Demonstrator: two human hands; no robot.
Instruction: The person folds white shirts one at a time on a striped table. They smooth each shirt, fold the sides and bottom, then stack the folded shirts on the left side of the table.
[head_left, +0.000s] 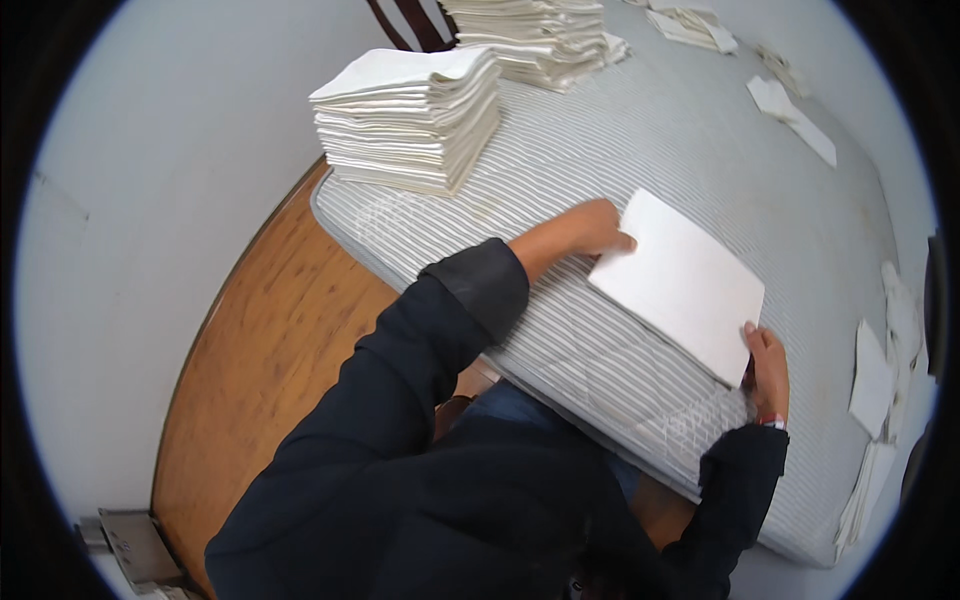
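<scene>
Dark jacket (420, 500) fabric fills the lower middle, its two sleeves reaching forward over the near edge of a striped mattress (560, 180). On that mattress, in front of the person and right of centre, is a folded white cloth (685, 285), set at a slant, its broad face up. Around it, a tall, neat stack of folded cloths (400, 125) stands to the left at the mattress edge, with a second pile (540, 45) just behind it. Loose white pieces (795, 120) lie toward the far side, and more strips (872, 385) lie along the right edge. A dark chair (415, 22) shows behind the stacks, wooden floor (270, 330) to the left. The left sleeve covers part of the mattress's near edge. The left hand (600, 228) is curled nearly closed at the cloth's left edge, thumb on top. The right hand (768, 370) pinches the right edge narrowly, thumb at the rim; its fingers are partly hidden, a band (771, 422) at the wrist.
</scene>
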